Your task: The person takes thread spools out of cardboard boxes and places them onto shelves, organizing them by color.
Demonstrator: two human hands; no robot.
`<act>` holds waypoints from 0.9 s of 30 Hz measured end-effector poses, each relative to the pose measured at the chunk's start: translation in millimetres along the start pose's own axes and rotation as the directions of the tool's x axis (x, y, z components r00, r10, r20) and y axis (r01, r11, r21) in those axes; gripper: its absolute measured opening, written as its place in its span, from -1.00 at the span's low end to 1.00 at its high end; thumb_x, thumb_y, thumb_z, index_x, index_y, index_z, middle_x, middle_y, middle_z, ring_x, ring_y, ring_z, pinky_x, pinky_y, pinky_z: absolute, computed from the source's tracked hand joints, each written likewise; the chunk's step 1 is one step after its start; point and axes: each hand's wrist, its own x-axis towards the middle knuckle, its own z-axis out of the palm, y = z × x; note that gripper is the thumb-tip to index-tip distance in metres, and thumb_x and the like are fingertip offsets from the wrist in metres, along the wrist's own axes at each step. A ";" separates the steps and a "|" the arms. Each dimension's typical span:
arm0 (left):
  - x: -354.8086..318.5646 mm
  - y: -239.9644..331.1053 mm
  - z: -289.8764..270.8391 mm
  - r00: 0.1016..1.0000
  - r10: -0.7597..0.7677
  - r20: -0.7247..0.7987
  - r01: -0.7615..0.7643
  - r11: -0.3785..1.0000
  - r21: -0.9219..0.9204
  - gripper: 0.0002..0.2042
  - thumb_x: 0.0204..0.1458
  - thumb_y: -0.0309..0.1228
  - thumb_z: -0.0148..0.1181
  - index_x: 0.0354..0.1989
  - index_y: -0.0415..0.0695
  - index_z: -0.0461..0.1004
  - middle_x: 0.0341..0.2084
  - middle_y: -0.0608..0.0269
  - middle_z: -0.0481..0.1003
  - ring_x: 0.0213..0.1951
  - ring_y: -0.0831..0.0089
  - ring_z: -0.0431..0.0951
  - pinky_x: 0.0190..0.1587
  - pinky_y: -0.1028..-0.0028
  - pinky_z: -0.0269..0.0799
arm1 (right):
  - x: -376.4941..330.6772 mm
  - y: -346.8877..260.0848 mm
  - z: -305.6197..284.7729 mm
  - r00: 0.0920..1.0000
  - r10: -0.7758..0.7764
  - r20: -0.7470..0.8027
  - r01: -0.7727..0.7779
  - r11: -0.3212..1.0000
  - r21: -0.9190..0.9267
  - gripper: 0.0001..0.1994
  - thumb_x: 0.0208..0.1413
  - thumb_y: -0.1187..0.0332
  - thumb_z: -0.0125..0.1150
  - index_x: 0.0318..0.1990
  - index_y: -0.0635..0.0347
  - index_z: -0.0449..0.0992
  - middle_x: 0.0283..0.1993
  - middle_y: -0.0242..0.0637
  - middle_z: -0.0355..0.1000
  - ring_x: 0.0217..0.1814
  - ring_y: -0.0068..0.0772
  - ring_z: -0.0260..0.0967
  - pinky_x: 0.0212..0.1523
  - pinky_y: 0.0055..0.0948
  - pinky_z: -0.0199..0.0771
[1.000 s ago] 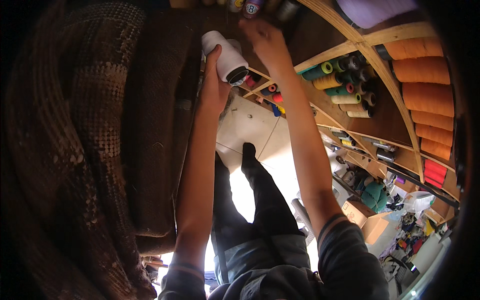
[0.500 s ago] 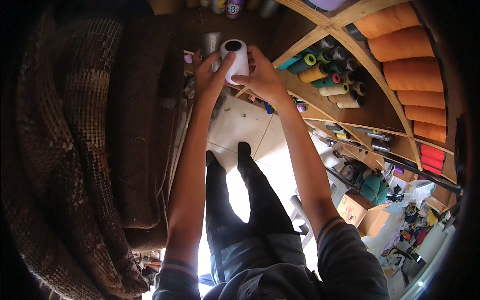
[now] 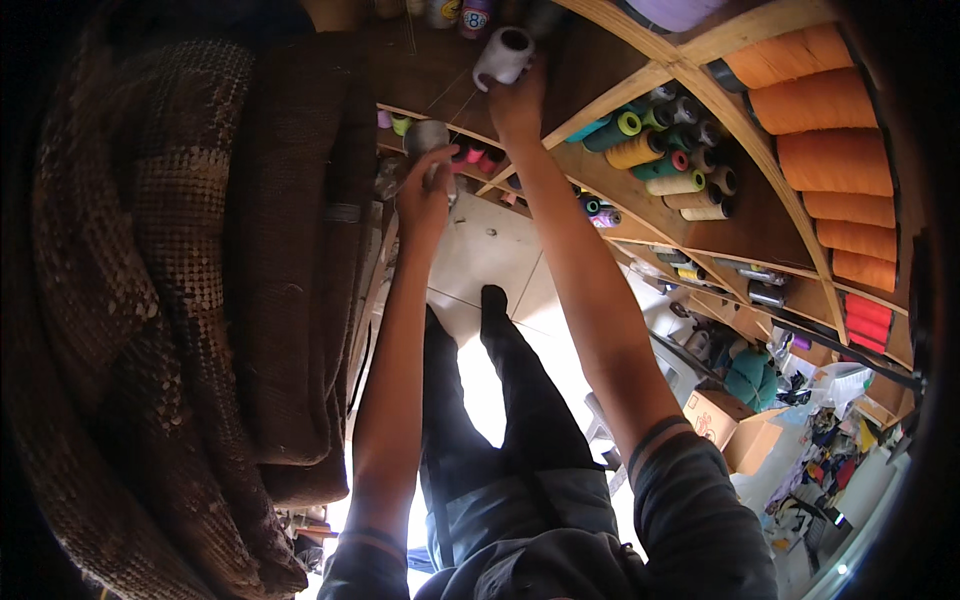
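– Wooden shelving (image 3: pixel 612 104) stands at the right side, and dark brown fabric (image 3: pixel 180 250) fills the left side. What do you find on the shelves?

– Orange spools (image 3: pixel 835 165) lie in one stack, red spools (image 3: pixel 868 322) lie below them, and spools of mixed colours (image 3: pixel 665 150) share a compartment nearer to the middle.

– And the two hands, please, how are they?

– Both are occupied. The right hand (image 3: pixel 517 108) is closed on a white spool (image 3: pixel 503 60), which is tilted, so that the dark opening of its core faces us.

– Where exactly is this white spool?

– Near the top of the view, over a brown board (image 3: pixel 400 75) and close below a purple spool (image 3: pixel 475 18). Whether it touches the board, I cannot tell.

– What about the left hand (image 3: pixel 425 195)?

– It is lower, and its bent fingers grip a grey spool (image 3: pixel 427 135), which is partly hidden by them. The white and the grey spools are apart from each other, and behind the left wrist one sees the pale tiled floor (image 3: pixel 485 255)
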 end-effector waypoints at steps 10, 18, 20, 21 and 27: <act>-26.1 -4.0 -6.1 0.994 -0.063 0.092 0.063 0.998 0.009 -0.78 0.03 -0.56 0.05 -0.13 -0.18 0.47 -0.14 0.21 0.48 -0.04 0.46 0.39 0.06 0.52 0.19 | 84.1 37.6 38.5 0.941 -0.227 -0.252 0.163 0.954 -0.253 -0.38 -0.21 0.50 0.32 0.07 0.33 0.19 0.03 -0.01 0.31 0.06 -0.06 0.28 0.09 -0.30 0.24; -24.9 -6.3 -9.2 0.991 -0.104 0.080 0.105 0.994 -0.019 -0.79 0.05 -0.55 0.04 -0.13 -0.17 0.46 -0.16 0.19 0.48 -0.07 0.45 0.40 0.03 0.52 0.21 | 91.5 49.2 41.7 0.949 -0.243 -0.201 0.178 0.939 -0.296 -0.44 -0.16 0.47 0.29 0.05 0.33 0.23 0.01 -0.02 0.32 0.04 -0.12 0.29 0.05 -0.32 0.27; -24.6 -8.4 -8.7 0.989 -0.118 0.090 0.122 0.992 -0.039 -0.79 0.05 -0.55 0.03 -0.13 -0.18 0.46 -0.17 0.20 0.48 -0.08 0.47 0.40 0.02 0.52 0.21 | 88.6 54.3 43.3 0.954 -0.242 -0.175 0.181 0.935 -0.304 -0.46 -0.14 0.47 0.28 0.05 0.33 0.23 0.01 -0.02 0.32 0.03 -0.13 0.29 0.04 -0.32 0.28; -24.4 -10.1 -7.8 0.988 -0.125 0.096 0.130 0.990 -0.050 -0.79 0.05 -0.55 0.03 -0.13 -0.18 0.46 -0.17 0.21 0.48 -0.08 0.47 0.40 0.01 0.53 0.21 | 88.1 57.2 44.0 0.958 -0.239 -0.156 0.182 0.933 -0.309 -0.47 -0.14 0.46 0.28 0.04 0.33 0.24 0.01 -0.02 0.32 0.03 -0.14 0.29 0.04 -0.32 0.28; -24.5 -12.2 -1.6 0.992 -0.085 0.097 0.091 0.994 -0.062 -0.79 0.05 -0.55 0.03 -0.13 -0.18 0.46 -0.16 0.21 0.48 -0.09 0.47 0.40 0.01 0.54 0.21 | 90.0 72.9 54.2 0.976 -0.214 -0.051 0.183 0.919 -0.348 -0.51 -0.10 0.44 0.26 0.03 0.33 0.26 0.00 -0.03 0.33 0.01 -0.18 0.30 0.01 -0.34 0.30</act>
